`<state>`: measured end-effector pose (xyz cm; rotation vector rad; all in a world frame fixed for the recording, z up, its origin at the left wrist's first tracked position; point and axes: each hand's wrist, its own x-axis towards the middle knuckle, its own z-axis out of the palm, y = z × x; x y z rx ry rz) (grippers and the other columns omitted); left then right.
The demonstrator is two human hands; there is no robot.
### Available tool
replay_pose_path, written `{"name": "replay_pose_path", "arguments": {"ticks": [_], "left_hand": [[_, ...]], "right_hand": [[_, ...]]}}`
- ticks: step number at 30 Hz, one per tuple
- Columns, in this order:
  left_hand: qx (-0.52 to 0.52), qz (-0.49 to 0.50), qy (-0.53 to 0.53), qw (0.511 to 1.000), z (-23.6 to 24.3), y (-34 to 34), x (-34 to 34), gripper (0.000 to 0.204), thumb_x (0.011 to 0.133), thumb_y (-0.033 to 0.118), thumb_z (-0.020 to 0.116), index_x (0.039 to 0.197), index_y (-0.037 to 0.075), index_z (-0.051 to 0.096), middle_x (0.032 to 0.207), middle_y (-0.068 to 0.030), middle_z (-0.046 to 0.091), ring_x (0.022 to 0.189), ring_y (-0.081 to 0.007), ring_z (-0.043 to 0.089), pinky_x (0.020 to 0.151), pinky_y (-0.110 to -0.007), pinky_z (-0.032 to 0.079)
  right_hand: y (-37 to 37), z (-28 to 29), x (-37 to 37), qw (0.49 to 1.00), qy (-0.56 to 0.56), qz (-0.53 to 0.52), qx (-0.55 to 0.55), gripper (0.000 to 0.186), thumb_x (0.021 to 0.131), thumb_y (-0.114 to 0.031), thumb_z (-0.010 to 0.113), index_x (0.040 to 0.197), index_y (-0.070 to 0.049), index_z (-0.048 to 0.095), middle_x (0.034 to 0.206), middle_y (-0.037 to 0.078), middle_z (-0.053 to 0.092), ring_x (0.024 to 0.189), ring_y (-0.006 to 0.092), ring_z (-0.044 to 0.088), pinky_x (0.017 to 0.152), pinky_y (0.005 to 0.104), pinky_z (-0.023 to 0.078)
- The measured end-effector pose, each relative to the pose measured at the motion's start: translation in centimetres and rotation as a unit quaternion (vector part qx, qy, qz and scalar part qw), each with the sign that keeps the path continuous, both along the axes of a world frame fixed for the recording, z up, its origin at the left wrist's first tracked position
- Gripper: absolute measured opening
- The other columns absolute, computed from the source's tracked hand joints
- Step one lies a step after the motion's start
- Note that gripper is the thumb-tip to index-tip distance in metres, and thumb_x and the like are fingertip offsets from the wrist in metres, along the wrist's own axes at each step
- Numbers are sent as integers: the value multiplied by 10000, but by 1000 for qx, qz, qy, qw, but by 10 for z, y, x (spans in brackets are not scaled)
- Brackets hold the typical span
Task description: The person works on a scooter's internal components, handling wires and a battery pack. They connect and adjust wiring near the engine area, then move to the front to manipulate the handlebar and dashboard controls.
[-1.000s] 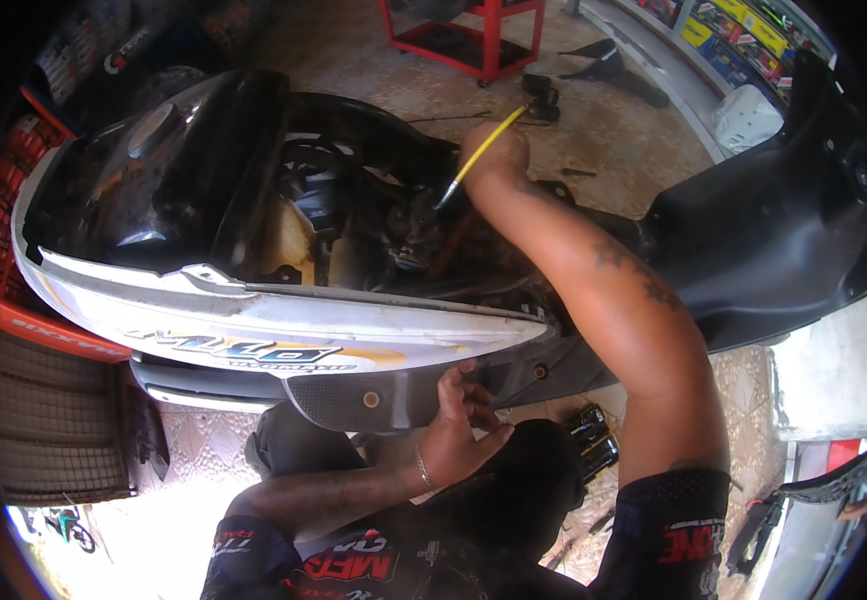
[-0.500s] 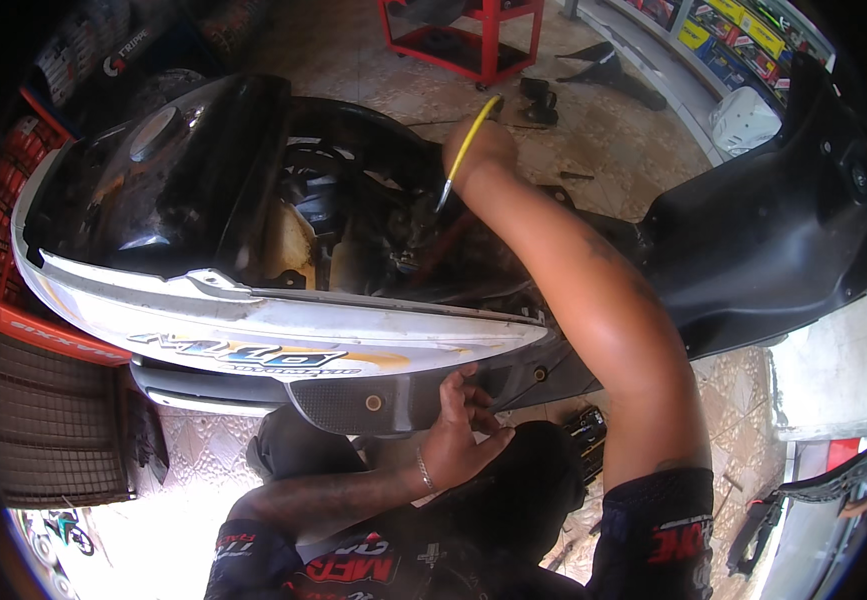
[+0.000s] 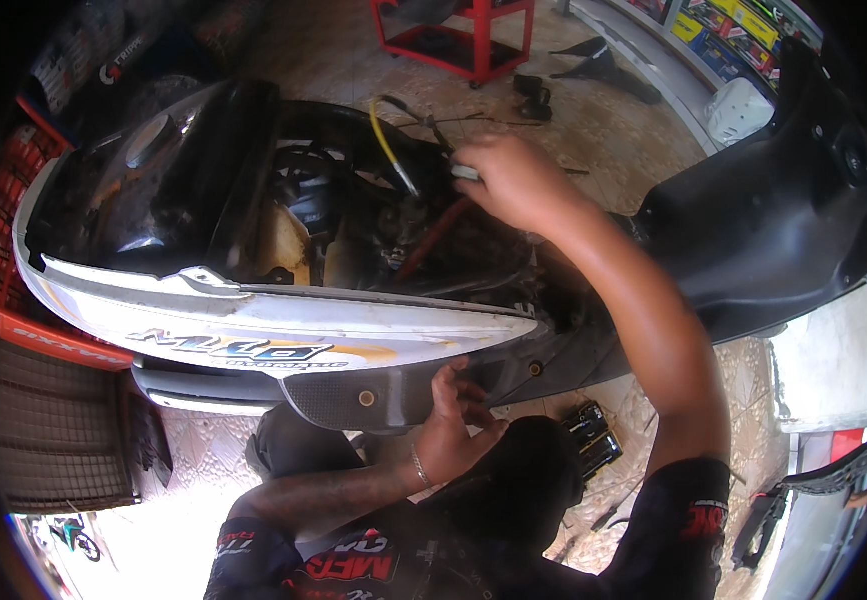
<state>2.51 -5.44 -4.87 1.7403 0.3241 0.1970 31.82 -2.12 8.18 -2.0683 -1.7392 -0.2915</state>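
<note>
A scooter body with a white side panel [image 3: 373,321] and black rear cover [image 3: 161,192] lies across the view, its inner frame exposed. My right hand [image 3: 502,172] is over that opening, fingers curled on a small pale object [image 3: 465,172]. Just to its left, a thin yellow tube [image 3: 388,150] with a silver lower end arches into a dark cord that runs down beside the hand. My left hand [image 3: 453,420] is at the lower edge of the dark footboard [image 3: 398,395], fingers apart and slightly bent.
A red wheeled cart [image 3: 450,50] stands beyond the scooter, with loose dark parts [image 3: 531,97] on the floor. A red rack [image 3: 13,230] is at left, product shelves [image 3: 723,45] at upper right. A black case of tools [image 3: 585,440] lies below the footboard.
My right hand has shifted right and downward and turned knuckles up. The yellow tube, earlier straight beside that hand, now arches to its left. My left hand has barely moved.
</note>
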Motion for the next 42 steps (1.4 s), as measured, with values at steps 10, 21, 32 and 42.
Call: {"name": "replay_pose_path", "arguments": {"ticks": [10,21,32,42], "left_hand": [[-21,18,21,999,6,-3,-1,941,819,-65,742,1456,42,58,1168,-166,454,954,-190,663,831,-320,564],[36,14,-52,998,84,7,-17,993,759,-107,738,1497,83,102,1218,-120,418,963,-184,590,847,-338,513],[234,47,-52,970,197,61,54,824,802,48,792,1473,44,314,1223,-100,450,908,-164,583,814,-324,520],[600,-27,98,794,206,128,183,560,873,300,740,1329,50,534,1246,-223,616,1083,-357,651,932,-419,514]], "right_hand": [[-32,-17,4,976,217,14,19,303,890,-186,691,1141,-17,678,1040,200,703,993,386,662,858,442,520],[-21,-12,24,951,305,-41,-11,311,867,-183,710,1133,-23,691,1026,222,703,985,379,671,860,425,520],[-4,-34,49,910,407,11,76,342,807,-193,789,1117,-59,729,977,164,738,889,269,705,824,366,522],[-15,-20,53,905,424,20,41,343,872,-130,708,1177,26,688,1053,153,735,949,220,674,885,341,497]]}}
